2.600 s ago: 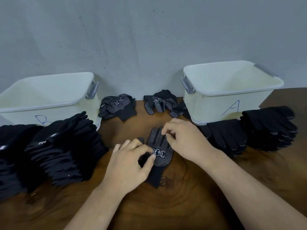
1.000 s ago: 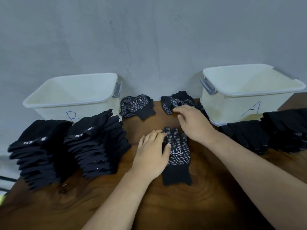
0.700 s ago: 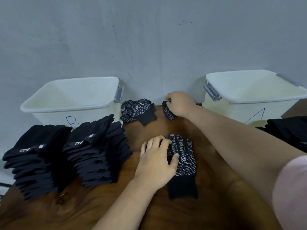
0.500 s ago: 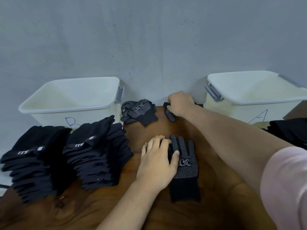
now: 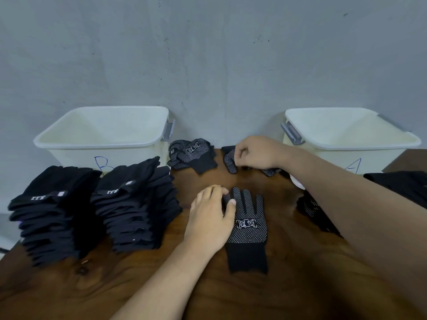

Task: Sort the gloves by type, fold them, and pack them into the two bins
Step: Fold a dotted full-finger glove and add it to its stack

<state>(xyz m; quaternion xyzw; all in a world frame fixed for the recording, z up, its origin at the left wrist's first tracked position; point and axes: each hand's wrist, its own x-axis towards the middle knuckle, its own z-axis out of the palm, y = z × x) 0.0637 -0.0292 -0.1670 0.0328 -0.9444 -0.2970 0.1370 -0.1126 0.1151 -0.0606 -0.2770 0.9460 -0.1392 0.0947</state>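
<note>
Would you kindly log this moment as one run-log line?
left hand: pinning flat dotted glove | right hand: grip on loose glove | bins: empty

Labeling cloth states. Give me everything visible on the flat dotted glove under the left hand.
The dotted glove is black knit, its upper face covered in small white grip dots, with a white boxed logo mid-palm and a plain ribbed cuff. It lies flat and unfolded on the wooden table, fingers pointing toward the wall, cuff toward the person. The left hand rests on its left edge, covering the thumb side; the right hand is away from it.
</note>
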